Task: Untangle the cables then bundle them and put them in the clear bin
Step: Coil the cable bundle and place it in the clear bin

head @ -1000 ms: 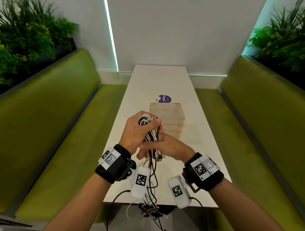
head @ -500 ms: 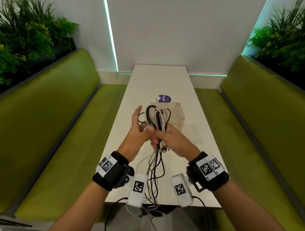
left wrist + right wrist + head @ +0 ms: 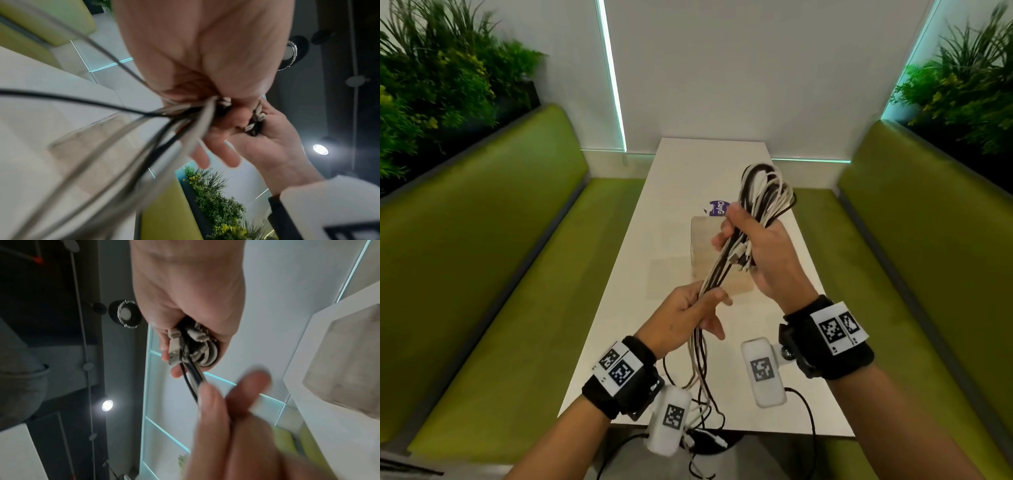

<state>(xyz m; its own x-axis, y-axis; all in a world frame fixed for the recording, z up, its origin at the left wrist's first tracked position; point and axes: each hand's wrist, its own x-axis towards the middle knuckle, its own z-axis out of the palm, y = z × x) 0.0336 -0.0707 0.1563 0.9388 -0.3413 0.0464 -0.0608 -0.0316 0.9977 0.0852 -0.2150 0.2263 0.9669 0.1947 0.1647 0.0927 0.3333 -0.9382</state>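
Note:
A bundle of black and white cables [image 3: 763, 198] is held above the table. My right hand [image 3: 750, 240] grips its looped part, with the plug ends [image 3: 185, 344] sticking out of the fist. Lower and nearer to me, my left hand [image 3: 695, 308] pinches the loose strands [image 3: 185, 116] between thumb and fingers. The tails [image 3: 698, 383] hang down past the table's near edge. The clear bin [image 3: 702, 253] stands on the table just behind both hands, partly hidden by them.
The narrow white table [image 3: 709, 164] runs away from me between two green benches [image 3: 482, 257] [image 3: 928, 257]. A purple sticker [image 3: 719, 208] lies beyond the bin. Plants line both sides. Black sensor leads hang below my wrists.
My right hand has lifted the looped cables up and to the right. My left hand has slid down the strands toward me and now pinches them lower.

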